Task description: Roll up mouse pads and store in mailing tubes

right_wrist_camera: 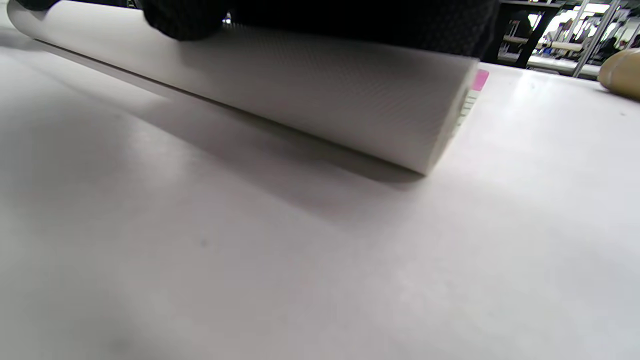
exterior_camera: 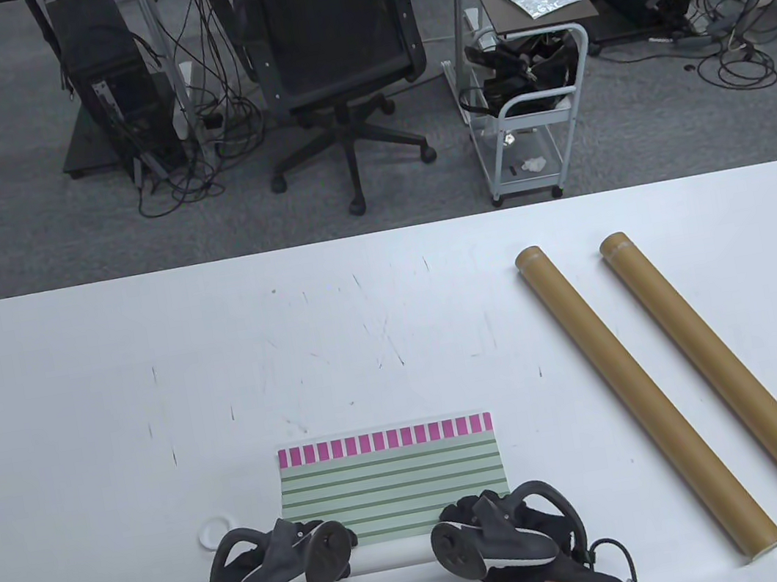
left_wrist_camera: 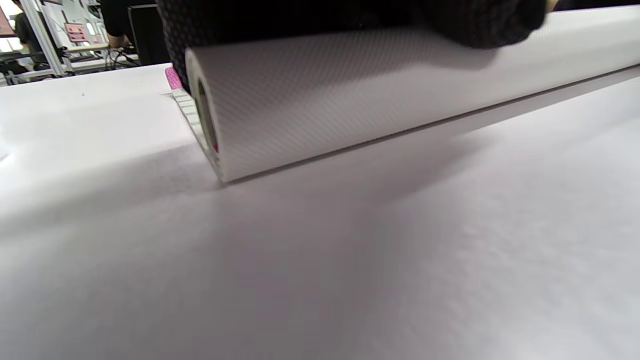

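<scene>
Both hands press on the rolled part of the mouse pad (exterior_camera: 391, 484) at the near edge of the table (exterior_camera: 80, 402). The left hand (exterior_camera: 285, 565) curls its fingers over the roll's left end, the right hand (exterior_camera: 500, 533) over its right end — neither lifts it. Beyond the roll the striped pad lies flat. Two mailing tubes (exterior_camera: 644, 397) lie right of the pad, well apart from it.

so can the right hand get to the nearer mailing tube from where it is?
Probably yes: bare table lies between the right hand and the nearer mailing tube. But that hand rests on the mouse pad roll, so it must let go first.
</scene>
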`<state>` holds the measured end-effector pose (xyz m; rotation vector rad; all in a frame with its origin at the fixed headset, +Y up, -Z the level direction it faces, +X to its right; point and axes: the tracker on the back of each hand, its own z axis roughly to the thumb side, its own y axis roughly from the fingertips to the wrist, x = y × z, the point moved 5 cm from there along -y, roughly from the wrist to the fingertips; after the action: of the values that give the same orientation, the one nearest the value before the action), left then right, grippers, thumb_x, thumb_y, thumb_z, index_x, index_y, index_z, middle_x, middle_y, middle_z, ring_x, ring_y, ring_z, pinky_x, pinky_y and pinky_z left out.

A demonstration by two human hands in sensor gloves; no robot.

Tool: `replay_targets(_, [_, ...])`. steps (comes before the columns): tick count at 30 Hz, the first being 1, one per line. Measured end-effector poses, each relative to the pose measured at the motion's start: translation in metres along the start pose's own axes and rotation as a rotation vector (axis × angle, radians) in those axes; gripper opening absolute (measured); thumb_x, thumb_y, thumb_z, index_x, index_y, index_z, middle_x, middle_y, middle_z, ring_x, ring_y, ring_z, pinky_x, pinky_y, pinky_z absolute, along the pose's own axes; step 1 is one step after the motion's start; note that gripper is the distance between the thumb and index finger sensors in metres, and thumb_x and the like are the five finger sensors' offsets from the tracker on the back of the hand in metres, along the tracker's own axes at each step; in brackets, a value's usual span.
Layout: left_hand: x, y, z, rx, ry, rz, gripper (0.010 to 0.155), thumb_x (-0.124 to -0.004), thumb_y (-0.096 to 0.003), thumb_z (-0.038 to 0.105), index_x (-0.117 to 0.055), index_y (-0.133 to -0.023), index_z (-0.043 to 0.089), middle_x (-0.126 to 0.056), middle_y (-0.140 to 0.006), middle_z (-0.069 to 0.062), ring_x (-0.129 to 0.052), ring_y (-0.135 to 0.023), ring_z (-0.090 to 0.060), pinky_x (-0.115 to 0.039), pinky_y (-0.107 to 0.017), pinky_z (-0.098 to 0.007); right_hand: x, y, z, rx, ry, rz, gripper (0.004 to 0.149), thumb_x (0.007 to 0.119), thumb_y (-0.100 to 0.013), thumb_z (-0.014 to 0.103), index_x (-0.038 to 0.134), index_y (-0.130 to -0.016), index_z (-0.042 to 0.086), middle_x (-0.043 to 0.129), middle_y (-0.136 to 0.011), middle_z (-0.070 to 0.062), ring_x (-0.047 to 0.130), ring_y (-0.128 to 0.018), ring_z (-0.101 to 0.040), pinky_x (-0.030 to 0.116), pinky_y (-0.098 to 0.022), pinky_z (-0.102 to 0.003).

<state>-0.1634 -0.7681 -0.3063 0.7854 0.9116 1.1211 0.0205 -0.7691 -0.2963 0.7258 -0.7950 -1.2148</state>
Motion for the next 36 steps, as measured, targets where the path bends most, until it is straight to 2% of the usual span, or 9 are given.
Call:
replay_targets(5, [-0.001, -0.001, 0.002, -0.001, -0.018, -0.023, 0.051, -0.070, -0.0369, 0.051, -0.076, -0.087, 0.040, -0.089, -0.085, 0.012, -0.096, -0.073, -0.012, -0.086, -0.056, -0.029, -0.004, 0.001, 0.002, -0.019, 0.004, 0.004, 0.057, 0.066, -0.050, 0.042, 0.070, -0.099, 0.013, 0.081, -0.091, -0.014, 0.086, -0.072, -0.034, 0.076, -0.057, -0.048])
replay_targets(9, [-0.001, -0.001, 0.000, 0.000, 0.001, -0.022, 0.051, -0.070, -0.0372, 0.051, -0.076, -0.087, 0.040, -0.089, -0.085, 0.012, -0.095, -0.074, -0.012, -0.085, -0.057, -0.029, -0.019, 0.010, 0.009, -0.018, 0.073, -0.150, 0.053, 0.072, -0.046, 0.042, 0.072, -0.093, 0.019, 0.083, -0.086, -0.007, 0.088, -0.068, -0.028, 0.077, -0.055, -0.044])
replay_targets(11, [-0.001, 0.000, 0.000, -0.001, 0.001, -0.021, 0.052, -0.070, -0.0373, 0.051, -0.075, -0.088, 0.040, -0.088, -0.086, 0.011, -0.094, -0.074, -0.013, -0.084, -0.057, -0.029, -0.012, 0.008, 0.016, -0.042, 0.102, -0.103, 0.050, 0.074, -0.046, 0.040, 0.072, -0.092, 0.020, 0.082, -0.085, -0.007, 0.088, -0.067, -0.028, 0.077, -0.055, -0.044])
replay_targets(14, [-0.001, 0.001, 0.001, -0.008, -0.021, -0.007, 0.052, -0.068, -0.0378, 0.051, -0.074, -0.089, 0.040, -0.087, -0.087, 0.011, -0.094, -0.075, -0.013, -0.084, -0.058, -0.029, -0.012, 0.006, 0.015, -0.023, 0.136, -0.128, 0.047, 0.075, -0.045, 0.038, 0.073, -0.090, 0.023, 0.084, -0.083, -0.004, 0.089, -0.065, -0.025, 0.079, -0.053, -0.041])
replay_targets(20, [0.025, 0.021, 0.015, -0.045, -0.097, 0.203, 0.055, -0.070, -0.0371, 0.054, -0.072, -0.090, 0.041, -0.084, -0.092, 0.011, -0.091, -0.083, -0.015, -0.082, -0.064, -0.034, -0.007, 0.002, 0.007, 0.014, 0.076, -0.111, 0.048, 0.068, -0.049, 0.033, 0.068, -0.095, 0.020, 0.081, -0.089, -0.007, 0.087, -0.071, -0.028, 0.077, -0.057, -0.044])
replay_targets(24, [0.009, 0.011, 0.022, -0.071, -0.069, 0.108, 0.057, -0.070, -0.0374, 0.054, -0.069, -0.093, 0.039, -0.082, -0.094, 0.009, -0.090, -0.084, -0.017, -0.082, -0.063, -0.034, -0.002, -0.001, 0.002, 0.024, 0.048, -0.088, 0.049, 0.063, -0.050, 0.031, 0.066, -0.097, 0.020, 0.078, -0.092, -0.007, 0.085, -0.074, -0.029, 0.075, -0.059, -0.045])
replay_targets(28, [0.008, 0.007, 0.019, -0.026, -0.072, 0.140, 0.052, -0.071, -0.0397, 0.049, -0.069, -0.091, 0.041, -0.083, -0.092, 0.012, -0.091, -0.082, -0.014, -0.082, -0.062, -0.031, 0.000, -0.002, -0.002, 0.032, 0.017, -0.067, 0.049, 0.059, -0.052, 0.031, 0.065, -0.099, 0.019, 0.078, -0.095, -0.008, 0.084, -0.077, -0.031, 0.073, -0.060, -0.047])
replay_targets(32, [0.003, 0.002, 0.015, -0.009, -0.044, 0.101, 0.051, -0.068, -0.0419, 0.046, -0.066, -0.093, 0.042, -0.080, -0.094, 0.012, -0.088, -0.086, -0.013, -0.080, -0.065, -0.032, -0.001, -0.002, -0.005, 0.003, -0.050, -0.009, 0.062, 0.064, -0.050, 0.041, 0.058, -0.106, 0.015, 0.068, -0.104, -0.013, 0.075, -0.087, -0.037, 0.067, -0.065, -0.052])
replay_targets(36, [-0.001, -0.002, 0.013, 0.011, -0.036, 0.075, 0.051, -0.065, -0.0429, 0.045, -0.063, -0.094, 0.042, -0.078, -0.096, 0.012, -0.086, -0.088, -0.015, -0.077, -0.068, -0.033, -0.011, 0.004, 0.003, -0.015, 0.002, -0.104, 0.066, 0.067, -0.048, 0.044, 0.056, -0.106, 0.017, 0.067, -0.105, -0.012, 0.073, -0.089, -0.037, 0.065, -0.067, -0.054])
